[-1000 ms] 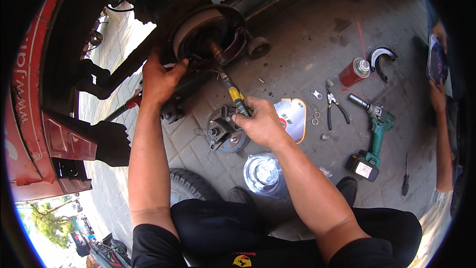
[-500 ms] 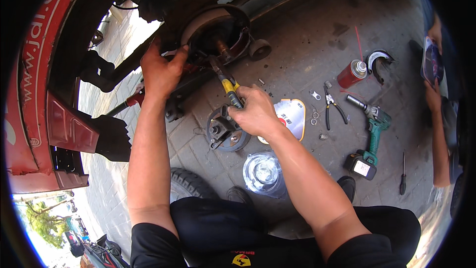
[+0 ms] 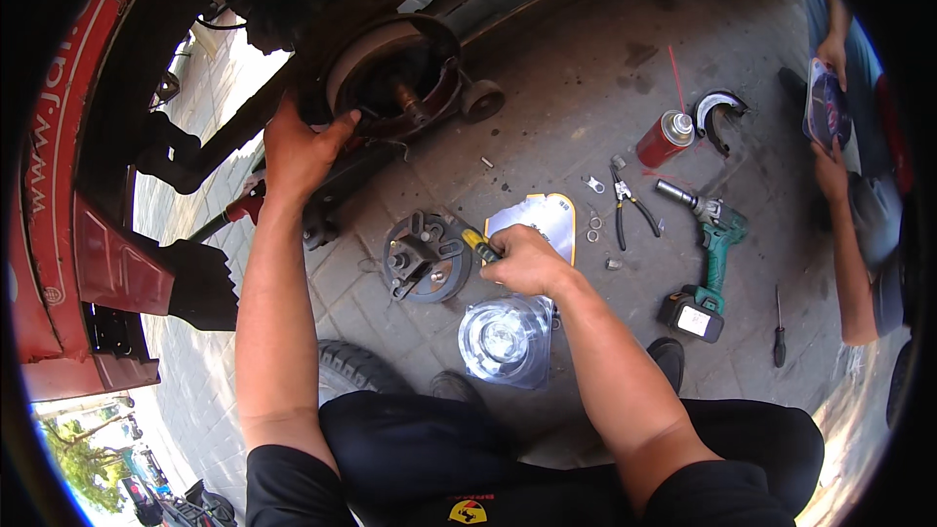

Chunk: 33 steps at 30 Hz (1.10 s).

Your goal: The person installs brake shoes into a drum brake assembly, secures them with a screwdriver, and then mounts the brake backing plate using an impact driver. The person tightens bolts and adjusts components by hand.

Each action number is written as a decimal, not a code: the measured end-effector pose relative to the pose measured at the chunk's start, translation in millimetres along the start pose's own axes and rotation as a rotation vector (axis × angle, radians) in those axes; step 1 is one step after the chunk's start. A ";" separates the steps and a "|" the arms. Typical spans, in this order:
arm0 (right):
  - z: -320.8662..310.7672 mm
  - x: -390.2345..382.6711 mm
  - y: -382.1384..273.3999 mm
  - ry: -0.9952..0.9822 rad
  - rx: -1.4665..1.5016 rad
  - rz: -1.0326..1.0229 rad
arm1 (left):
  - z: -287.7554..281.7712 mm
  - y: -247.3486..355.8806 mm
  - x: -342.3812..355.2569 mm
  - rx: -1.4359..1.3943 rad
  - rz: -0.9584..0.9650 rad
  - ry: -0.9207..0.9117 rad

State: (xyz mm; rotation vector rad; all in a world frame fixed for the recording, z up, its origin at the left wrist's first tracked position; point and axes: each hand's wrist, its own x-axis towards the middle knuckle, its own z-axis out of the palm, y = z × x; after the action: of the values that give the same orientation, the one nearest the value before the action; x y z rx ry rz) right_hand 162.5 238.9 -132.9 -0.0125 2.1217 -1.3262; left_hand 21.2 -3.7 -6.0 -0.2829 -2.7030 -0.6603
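Note:
Under the red vehicle, a drum brake assembly (image 3: 429, 115) with a rusty central shaft sits at the upper left. My left hand (image 3: 299, 154) grips its near left edge, the thumb laid over it and the other fingers partly hidden behind. A thin wire-like piece (image 3: 401, 148) hangs below the assembly. Lower and to the right, my right hand (image 3: 530, 262) is closed round yellow-and-black pliers (image 3: 474, 242). Their jaws reach over a round metal plate with a square block (image 3: 410, 262) on the ground; whether they touch it, I cannot tell. White-and-yellow packaging (image 3: 537, 218) lies behind my right hand.
Clear plastic packaging (image 3: 493, 340) lies before me, beside a tyre (image 3: 363, 368). Rightward lie black-handled pliers (image 3: 632, 205), a red spray can (image 3: 667, 140), a curved brake shoe (image 3: 719, 120), a green impact wrench (image 3: 715, 244) and a screwdriver (image 3: 779, 337). Another person's hand (image 3: 833, 172) holds a package.
My right hand has drawn the pliers away from the brake assembly, back toward me and down. My left hand stays on the assembly. The whole view has shifted slightly.

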 end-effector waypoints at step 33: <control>29.6 -16.1 6.0 -0.502 -0.003 -0.062 | -2.0 19.0 -1.5 0.270 -0.078 -0.019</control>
State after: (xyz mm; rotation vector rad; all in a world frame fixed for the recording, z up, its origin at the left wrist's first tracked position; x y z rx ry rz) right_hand 192.4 223.1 -138.5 -0.3756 1.7057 -1.2016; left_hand 28.3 11.8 2.9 -0.1155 -2.7906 -0.3072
